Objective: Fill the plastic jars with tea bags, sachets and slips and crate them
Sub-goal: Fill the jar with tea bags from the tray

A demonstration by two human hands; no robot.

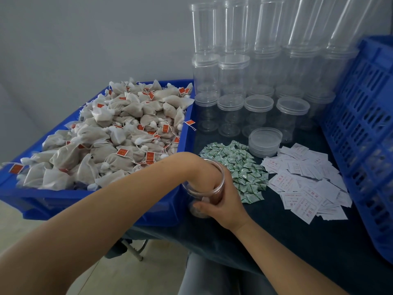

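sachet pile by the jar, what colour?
Sachets: white with green print; head view, the only one.

**Tight at the front edge, open strip in the middle**

My left hand (204, 184) is sunk inside the clear jar (203, 188), walled all round, with the only way out upward. My right hand (221, 201) wraps the jar's outside. The blue bin (85, 199) of tea bags (110, 133) blocks my left side; sachets (240, 167) and slips (302, 184) crowd the right. Stacked empty jars (255, 81) wall the back, the blue crate (365, 124) closes the far right. Bare dark cloth (287, 241) lies open near me.
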